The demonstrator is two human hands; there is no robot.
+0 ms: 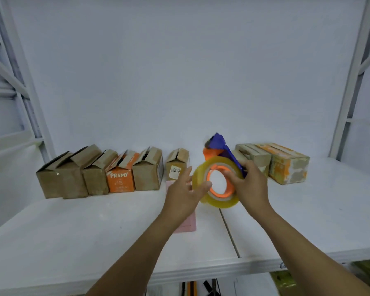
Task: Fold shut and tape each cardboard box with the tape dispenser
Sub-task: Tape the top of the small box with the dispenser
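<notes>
Our right hand grips the tape dispenser by its handle, light and rigid we judge; our left hand, fingers spread, thumbs its slick tape roll

The scene is lit evenly by soft, cool light that seems to fall from above. Only weak, short shadows are cast on the white table beneath the boxes. No strong glare is noticed. The left hand, the right hand and the tape dispenser are slightly blurred. The frame posts are tilted and bent near the edges by the wide lens.
</notes>
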